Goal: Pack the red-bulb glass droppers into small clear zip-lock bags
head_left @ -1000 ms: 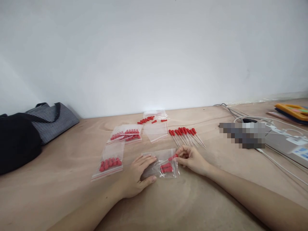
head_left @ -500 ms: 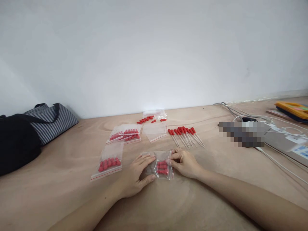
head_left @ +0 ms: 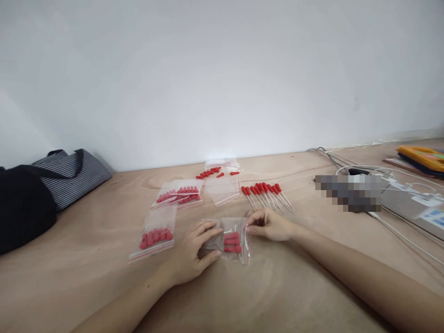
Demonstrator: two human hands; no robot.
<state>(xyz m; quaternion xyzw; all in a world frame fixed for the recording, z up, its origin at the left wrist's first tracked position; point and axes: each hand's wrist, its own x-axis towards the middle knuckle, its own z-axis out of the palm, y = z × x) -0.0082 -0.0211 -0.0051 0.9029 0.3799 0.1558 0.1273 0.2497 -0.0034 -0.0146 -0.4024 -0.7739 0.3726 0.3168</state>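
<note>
In front of me a clear zip bag (head_left: 245, 252) lies on the table with three red rubber bulbs (head_left: 232, 242) inside. My left hand (head_left: 194, 252) rests over the bag's left side, its fingers spread and the thumb apart. At the bag's upper right corner, my right hand (head_left: 272, 225) pinches the zip edge between thumb and fingers. Just beyond that hand lies a row of droppers (head_left: 268, 196), with red bulbs and thin pale stems. To the left of my left hand, another zip bag (head_left: 163, 216) contains several red bulbs (head_left: 156, 237).
Farther back are more filled zip bags (head_left: 180, 193), a flat zip bag (head_left: 222, 190) and several loose red bulbs (head_left: 208, 174). A black and striped bag (head_left: 69, 178) stands left. Cables (head_left: 333, 159), a laptop (head_left: 409, 206) and an orange object (head_left: 421, 157) lie right.
My right hand has shifted slightly up along the bag's right edge, leaving more of the zip strip visible. The bulbs lie slightly farther left in view. My left hand has stayed at the bag's left side.
</note>
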